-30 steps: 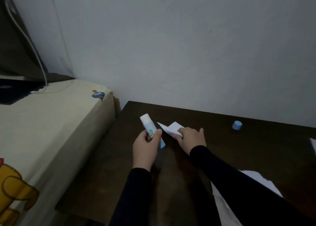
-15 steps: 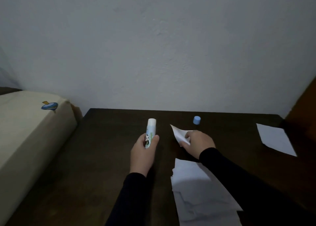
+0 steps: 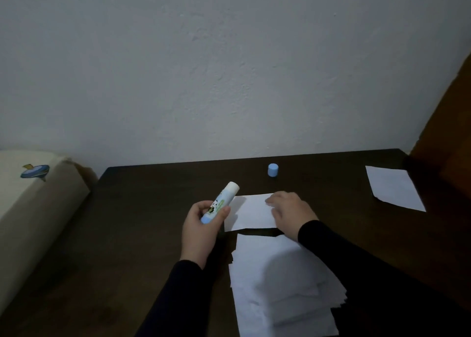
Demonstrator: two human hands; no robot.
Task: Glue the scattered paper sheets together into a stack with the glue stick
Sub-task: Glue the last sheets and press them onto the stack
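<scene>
On table [image 3: 153, 234]: one glue stick [image 3: 219, 203], one cap [image 3: 273, 170]

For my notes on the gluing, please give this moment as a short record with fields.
left hand: grips glue stick, uncapped, tilted
right hand: rests flat on single sheet
stack: near edge, just below that sheet
blue cap: upright near the wall
loose sheet: far right, untouched
table: dark wood

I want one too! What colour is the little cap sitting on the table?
Light blue. The cap stands alone near the table's far edge, clearest in the head view.
</scene>
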